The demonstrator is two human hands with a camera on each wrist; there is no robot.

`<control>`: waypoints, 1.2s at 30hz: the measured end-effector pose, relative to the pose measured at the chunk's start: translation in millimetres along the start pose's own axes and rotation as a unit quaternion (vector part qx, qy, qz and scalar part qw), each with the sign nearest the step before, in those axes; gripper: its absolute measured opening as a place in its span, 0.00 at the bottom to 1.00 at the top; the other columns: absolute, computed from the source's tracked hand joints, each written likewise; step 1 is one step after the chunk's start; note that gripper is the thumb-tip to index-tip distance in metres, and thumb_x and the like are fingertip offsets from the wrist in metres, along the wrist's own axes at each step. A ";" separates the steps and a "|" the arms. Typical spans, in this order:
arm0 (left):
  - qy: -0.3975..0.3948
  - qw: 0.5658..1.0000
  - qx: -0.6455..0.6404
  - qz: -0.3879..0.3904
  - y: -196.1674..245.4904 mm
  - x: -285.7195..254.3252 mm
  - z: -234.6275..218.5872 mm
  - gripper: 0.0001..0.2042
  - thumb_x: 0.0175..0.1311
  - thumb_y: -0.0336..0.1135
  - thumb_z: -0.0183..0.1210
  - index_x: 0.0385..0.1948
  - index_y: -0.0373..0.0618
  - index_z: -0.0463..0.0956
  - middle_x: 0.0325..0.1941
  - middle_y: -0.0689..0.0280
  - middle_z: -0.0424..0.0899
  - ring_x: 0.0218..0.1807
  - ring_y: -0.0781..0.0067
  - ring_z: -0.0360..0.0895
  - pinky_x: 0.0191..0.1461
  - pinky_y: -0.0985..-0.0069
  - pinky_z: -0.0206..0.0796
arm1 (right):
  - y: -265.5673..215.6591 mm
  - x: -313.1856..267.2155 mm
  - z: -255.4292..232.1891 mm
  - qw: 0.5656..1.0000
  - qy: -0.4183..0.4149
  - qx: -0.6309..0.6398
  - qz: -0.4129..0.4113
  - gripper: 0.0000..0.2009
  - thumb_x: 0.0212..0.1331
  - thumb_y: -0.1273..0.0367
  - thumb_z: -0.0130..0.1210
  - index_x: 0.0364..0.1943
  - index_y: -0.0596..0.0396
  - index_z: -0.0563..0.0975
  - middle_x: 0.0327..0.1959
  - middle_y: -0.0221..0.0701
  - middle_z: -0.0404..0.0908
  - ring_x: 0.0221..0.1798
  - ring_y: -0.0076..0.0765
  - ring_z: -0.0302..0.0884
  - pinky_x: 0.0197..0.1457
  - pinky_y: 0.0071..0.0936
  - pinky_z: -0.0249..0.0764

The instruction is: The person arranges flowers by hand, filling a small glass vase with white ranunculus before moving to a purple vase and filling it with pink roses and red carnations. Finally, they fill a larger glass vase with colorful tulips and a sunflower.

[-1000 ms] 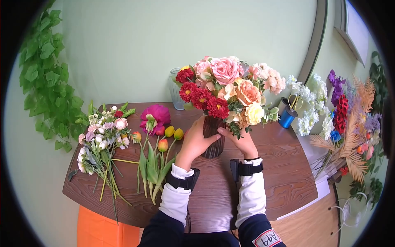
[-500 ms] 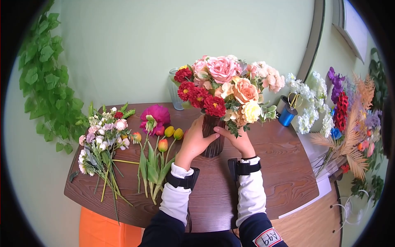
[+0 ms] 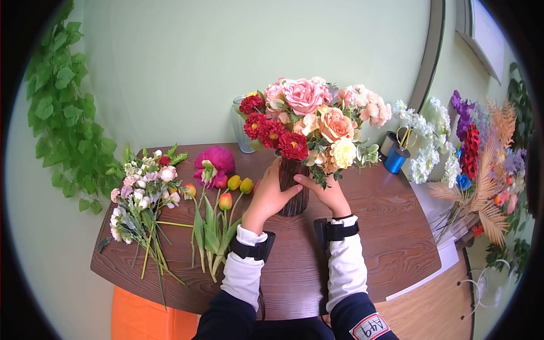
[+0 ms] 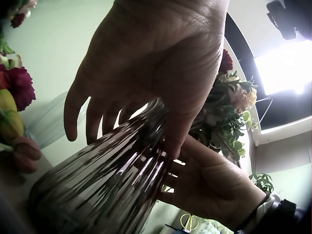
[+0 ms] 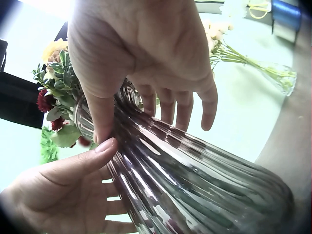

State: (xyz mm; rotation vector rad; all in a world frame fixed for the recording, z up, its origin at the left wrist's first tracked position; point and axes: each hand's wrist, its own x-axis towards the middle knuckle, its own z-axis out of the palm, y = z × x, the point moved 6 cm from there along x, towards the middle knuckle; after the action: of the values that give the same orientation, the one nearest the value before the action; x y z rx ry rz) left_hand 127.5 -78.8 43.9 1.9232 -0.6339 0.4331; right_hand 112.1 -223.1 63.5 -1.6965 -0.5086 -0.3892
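A dark ribbed glass vase (image 3: 294,198) stands on the brown table, filled with a bouquet of pink, peach, cream and dark red flowers (image 3: 306,123). My left hand (image 3: 267,198) wraps round the vase's neck from the left. From the other side my right hand (image 3: 330,196) grips it too, and both thumbs lie across the front. In the left wrist view the left fingers (image 4: 93,119) reach behind the ribbed glass, which widens toward its base. Stems show faintly through the vase (image 5: 195,185) in the right wrist view. The flowers hide the vase's rim in the head view.
Tulips (image 3: 218,226), a magenta bloom (image 3: 215,164) and mixed small flowers (image 3: 144,195) lie on the table's (image 3: 385,226) left. A clear vase (image 3: 242,127) stands behind. Blue ribbon spool (image 3: 396,160) and scissors (image 3: 406,137) sit back right, near white blossoms (image 3: 430,141).
The bouquet has shifted slightly left along with the right hand's thumb. Both hands keep their hold on the vase, and the view has moved a little.
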 end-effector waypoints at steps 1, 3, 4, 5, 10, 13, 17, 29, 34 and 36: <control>0.000 1.000 0.000 0.000 0.7 -0.7 -0.4 0.39 0.49 0.42 0.65 0.61 0.36 0.54 0.57 0.46 0.67 0.59 0.48 0.67 0.59 0.63 0.61 | 2.4 0.7 -0.5 1.000 0.007 -0.007 -0.007 0.19 0.52 0.73 0.60 0.49 0.62 0.70 0.41 0.32 0.79 0.44 0.27 0.75 0.49 0.27 0.71; -0.008 1.000 0.019 -0.003 2.2 -1.9 -0.3 0.38 0.50 0.37 0.66 0.60 0.31 0.53 0.58 0.46 0.65 0.60 0.53 0.65 0.61 0.66 0.58 | 3.2 1.1 -1.8 1.000 0.013 -0.015 -0.015 0.20 0.52 0.72 0.61 0.49 0.61 0.70 0.41 0.32 0.79 0.44 0.27 0.75 0.49 0.27 0.71; -0.007 1.000 0.019 -0.003 1.5 -2.1 -0.9 0.38 0.50 0.37 0.66 0.60 0.31 0.53 0.58 0.46 0.65 0.60 0.53 0.65 0.61 0.66 0.58 | 4.0 1.1 -1.9 1.000 0.009 -0.015 -0.006 0.20 0.51 0.72 0.61 0.49 0.61 0.71 0.41 0.32 0.79 0.44 0.27 0.74 0.49 0.27 0.71; -0.011 1.000 0.023 -0.004 -0.2 -2.1 -1.1 0.39 0.50 0.37 0.66 0.61 0.31 0.52 0.59 0.45 0.64 0.61 0.53 0.64 0.62 0.66 0.57 | 4.7 1.2 -1.8 1.000 0.005 -0.014 0.002 0.20 0.51 0.72 0.62 0.49 0.61 0.71 0.42 0.32 0.79 0.44 0.27 0.74 0.49 0.27 0.70; 0.004 1.000 0.022 0.014 -5.0 -2.4 -3.0 0.42 0.48 0.42 0.66 0.62 0.36 0.51 0.59 0.44 0.64 0.60 0.46 0.64 0.60 0.62 0.60 | 5.2 0.1 -3.4 1.000 0.001 -0.001 0.031 0.20 0.50 0.72 0.63 0.48 0.60 0.72 0.41 0.30 0.78 0.43 0.26 0.73 0.48 0.26 0.70; 0.007 1.000 -0.006 0.010 -4.3 -1.8 -1.8 0.40 0.48 0.41 0.66 0.61 0.36 0.53 0.56 0.45 0.67 0.59 0.47 0.65 0.59 0.62 0.60 | 8.8 0.9 -3.9 0.999 -0.006 -0.009 0.037 0.20 0.50 0.72 0.63 0.48 0.60 0.72 0.42 0.28 0.77 0.43 0.24 0.72 0.48 0.26 0.70; -0.026 0.999 -0.039 0.024 4.5 0.3 2.7 0.35 0.48 0.38 0.65 0.58 0.38 0.57 0.51 0.48 0.72 0.56 0.47 0.68 0.57 0.62 0.61 | 8.0 1.1 -2.5 0.998 -0.001 0.025 0.050 0.20 0.51 0.72 0.62 0.48 0.60 0.71 0.42 0.28 0.75 0.44 0.24 0.70 0.48 0.26 0.69; -0.037 0.985 0.143 -0.086 46.5 -14.7 -52.6 0.23 0.53 0.46 0.60 0.46 0.38 0.75 0.41 0.51 0.80 0.44 0.54 0.78 0.47 0.66 0.69 | 18.2 3.2 -2.0 0.998 0.006 0.021 0.055 0.14 0.51 0.72 0.63 0.41 0.56 0.73 0.33 0.20 0.71 0.35 0.17 0.64 0.39 0.18 0.63; -0.092 0.934 0.299 -0.173 11.5 -13.6 -108.4 0.19 0.53 0.46 0.59 0.38 0.40 0.78 0.34 0.52 0.82 0.39 0.56 0.80 0.44 0.65 0.70 | 21.2 2.6 -5.3 0.997 0.037 0.059 0.034 0.15 0.50 0.69 0.64 0.41 0.57 0.73 0.30 0.20 0.68 0.33 0.18 0.62 0.37 0.19 0.62; -0.074 0.901 0.377 -0.203 -22.1 -16.4 -140.4 0.15 0.54 0.44 0.58 0.32 0.40 0.80 0.30 0.52 0.82 0.36 0.55 0.80 0.43 0.63 0.70 | 32.5 2.5 -6.7 0.995 -0.013 0.033 0.096 0.27 0.53 0.69 0.61 0.59 0.57 0.65 0.57 0.31 0.68 0.61 0.31 0.62 0.65 0.33 0.56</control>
State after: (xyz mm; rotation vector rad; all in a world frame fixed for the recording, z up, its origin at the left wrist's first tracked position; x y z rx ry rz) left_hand 125.2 60.3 77.1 2.7714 -0.1283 0.2785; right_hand 131.8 -234.1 39.0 -1.6720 -0.3699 -0.2095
